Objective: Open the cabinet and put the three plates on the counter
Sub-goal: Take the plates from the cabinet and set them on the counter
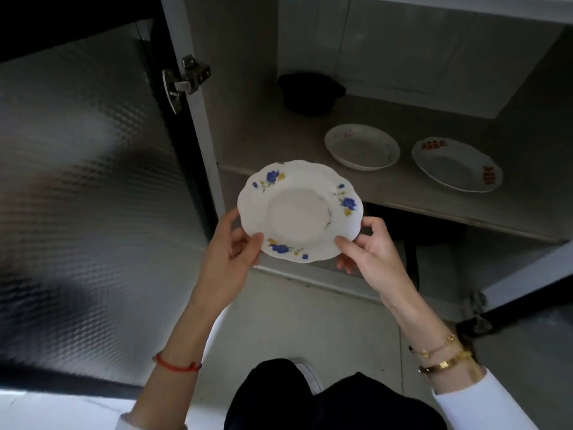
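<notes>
A white plate with blue flowers (299, 211) is held level in front of the open cabinet, just outside its shelf. My left hand (231, 259) grips its near left rim and my right hand (367, 256) grips its near right rim. Two more plates rest on the grey cabinet shelf (266, 141): a white plate with faint pink marks (362, 146) and, right of it, a white plate with red patterns (455, 164). The left cabinet door (86, 181), with textured glass, stands swung open.
A black pot (310, 93) sits at the back of the shelf. A door hinge (186, 79) juts from the left frame. The right door's edge (527, 274) angles out at lower right. Pale floor (294, 321) lies below, with my dark knees over it.
</notes>
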### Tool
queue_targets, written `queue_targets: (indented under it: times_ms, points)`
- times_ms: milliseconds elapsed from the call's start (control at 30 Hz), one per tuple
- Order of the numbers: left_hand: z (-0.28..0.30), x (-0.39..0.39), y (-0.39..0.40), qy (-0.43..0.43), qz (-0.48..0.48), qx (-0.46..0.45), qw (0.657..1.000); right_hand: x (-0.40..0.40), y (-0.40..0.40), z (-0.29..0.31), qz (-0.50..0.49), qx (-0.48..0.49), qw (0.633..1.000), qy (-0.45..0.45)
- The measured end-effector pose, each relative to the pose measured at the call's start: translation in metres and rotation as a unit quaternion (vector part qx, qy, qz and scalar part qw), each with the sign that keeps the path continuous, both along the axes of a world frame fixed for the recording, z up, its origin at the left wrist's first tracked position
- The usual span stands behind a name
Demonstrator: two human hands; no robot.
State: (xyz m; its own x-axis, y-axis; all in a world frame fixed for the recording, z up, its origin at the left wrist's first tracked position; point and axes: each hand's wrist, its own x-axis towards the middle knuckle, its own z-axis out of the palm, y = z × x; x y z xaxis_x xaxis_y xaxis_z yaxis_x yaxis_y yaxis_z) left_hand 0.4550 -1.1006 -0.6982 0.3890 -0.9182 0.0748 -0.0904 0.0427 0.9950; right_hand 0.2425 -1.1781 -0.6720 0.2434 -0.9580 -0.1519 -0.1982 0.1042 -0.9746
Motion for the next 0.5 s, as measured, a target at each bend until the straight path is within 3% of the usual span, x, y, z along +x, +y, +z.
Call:
queue_targets:
  times_ms: [500]
  points:
    - [0.009,-0.027,0.081,-0.021,-0.003,-0.002,1.000,-0.027,0.072,0.017,0.035,-0.010,0.999,0.013]
